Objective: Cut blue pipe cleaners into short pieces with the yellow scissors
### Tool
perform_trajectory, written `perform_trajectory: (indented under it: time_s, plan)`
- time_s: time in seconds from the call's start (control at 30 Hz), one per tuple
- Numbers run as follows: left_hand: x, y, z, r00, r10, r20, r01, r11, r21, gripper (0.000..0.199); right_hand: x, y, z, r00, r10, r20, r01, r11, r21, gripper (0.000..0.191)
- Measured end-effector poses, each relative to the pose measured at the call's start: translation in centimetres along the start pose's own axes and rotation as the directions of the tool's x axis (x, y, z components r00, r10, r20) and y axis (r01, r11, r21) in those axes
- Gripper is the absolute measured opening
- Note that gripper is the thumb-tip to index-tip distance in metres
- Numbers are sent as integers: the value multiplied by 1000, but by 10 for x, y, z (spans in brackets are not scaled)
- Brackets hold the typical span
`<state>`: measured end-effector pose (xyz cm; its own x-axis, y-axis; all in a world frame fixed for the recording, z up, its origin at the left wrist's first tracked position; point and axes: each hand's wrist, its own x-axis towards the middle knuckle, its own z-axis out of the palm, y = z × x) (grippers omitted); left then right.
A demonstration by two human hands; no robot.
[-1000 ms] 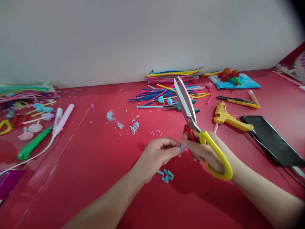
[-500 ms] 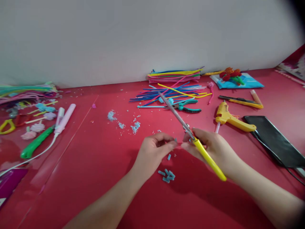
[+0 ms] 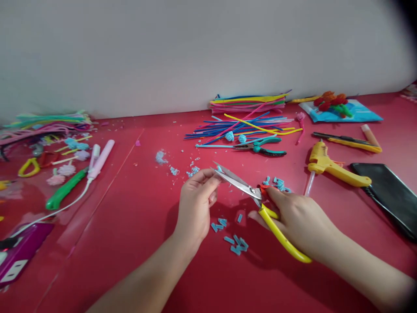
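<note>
- Centrally, the left hand (image 3: 197, 198) is pinching a short blue piece (image 3: 219, 169) between thumb and fingers, right by the tips of the scissors (image 3: 253, 190).
- The right hand (image 3: 295, 213) is gripping the scissors by their yellow handle; the blades are standing slightly parted, though whether they are touching the blue piece one cannot tell.
- Both hands are sitting apart, the blades bridging the gap.
- A red thing (image 3: 263, 188) is showing beside the pivot, too hidden to identify.
- Below the hands, short blue bits (image 3: 239, 245) are lying in two clusters on the red table (image 3: 130, 243), one bit resting alone; more are lying just beyond the right hand.
- Past the left hand, pale blue fluff (image 3: 160, 157) is lying in loose heaps.
- Beyond the scissors, teal-handled pliers (image 3: 257, 148) are resting near two blue pompoms (image 3: 230, 136); loose coloured stems (image 3: 241, 126) are lying behind, before a stacked bundle (image 3: 247, 104) near the wall.
- To the right, a yellow glue gun (image 3: 325, 164) is lying near a black device (image 3: 387, 191), and a blue packet (image 3: 365, 112) is bearing red fuzzy pieces (image 3: 330, 102).
- Leftward, a pink wand (image 3: 102, 158) is lying beside a green handle (image 3: 67, 189).
</note>
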<state>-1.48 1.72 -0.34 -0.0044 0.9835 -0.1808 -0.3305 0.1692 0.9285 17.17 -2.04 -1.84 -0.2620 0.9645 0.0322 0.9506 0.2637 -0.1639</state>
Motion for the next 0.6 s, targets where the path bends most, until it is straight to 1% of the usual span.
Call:
perform_trajectory:
  time_s: [0.17,0.37,0.6]
  plan:
    - [0,-1,0,1000,9,-14,-9,1000,7,5,0,2,2,998,-34,-51,31,998,-53,32]
    - [-3,-1,2,999,32,-19,-32,999,-20,1,-1,1,5,999,-40,-25,38,996,-83,30]
    - [-5,0,3,999,44,-30,-44,999,-18,2,-1,-1,3,998,-44,-49,40,995,-96,29]
